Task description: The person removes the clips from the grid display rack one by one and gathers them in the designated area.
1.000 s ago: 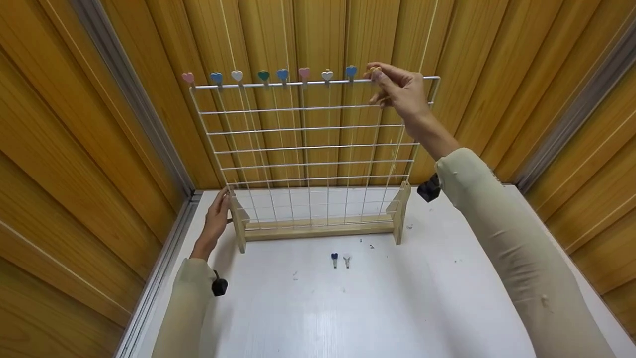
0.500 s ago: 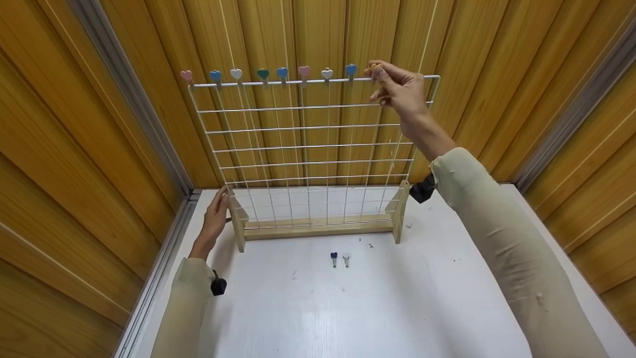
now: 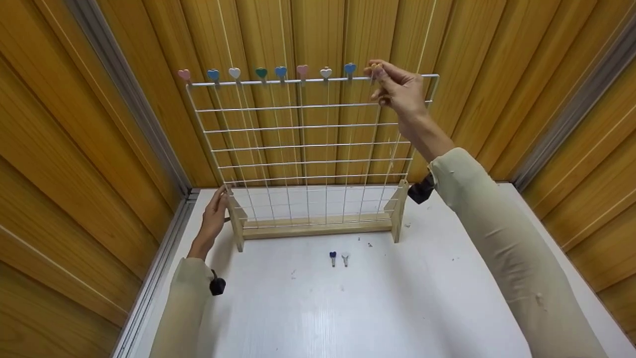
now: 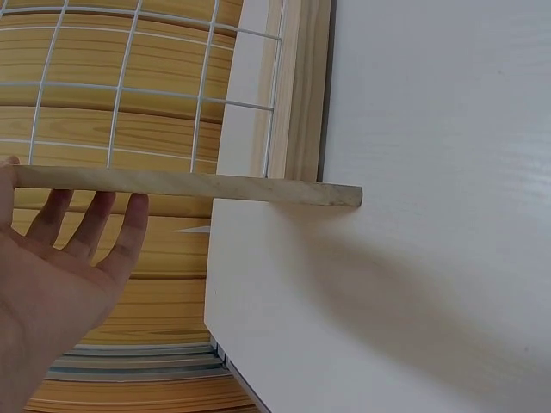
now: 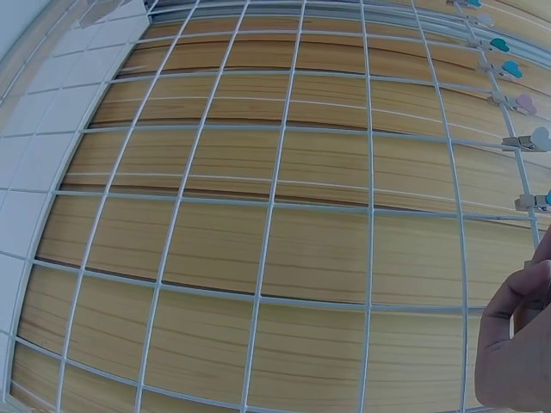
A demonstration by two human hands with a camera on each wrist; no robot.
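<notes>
Head view: right hand (image 3: 403, 92) pinches a heart clip (image 3: 375, 66) at wire grid's (image 3: 314, 80) top edge; extended left hand (image 3: 213, 217) seemingly steadies the stand (image 3: 318, 230).

Head: overhead, forward-down, whole rack (image 3: 318, 230), counter (image 3: 308, 308) | left wrist: close, turned sideways, along upright (image 4: 189, 183) | right wrist: close, slanting through rack to panelling (image 5: 318, 176) | head/right wrist share: clips (image 5: 541, 139)
</notes>
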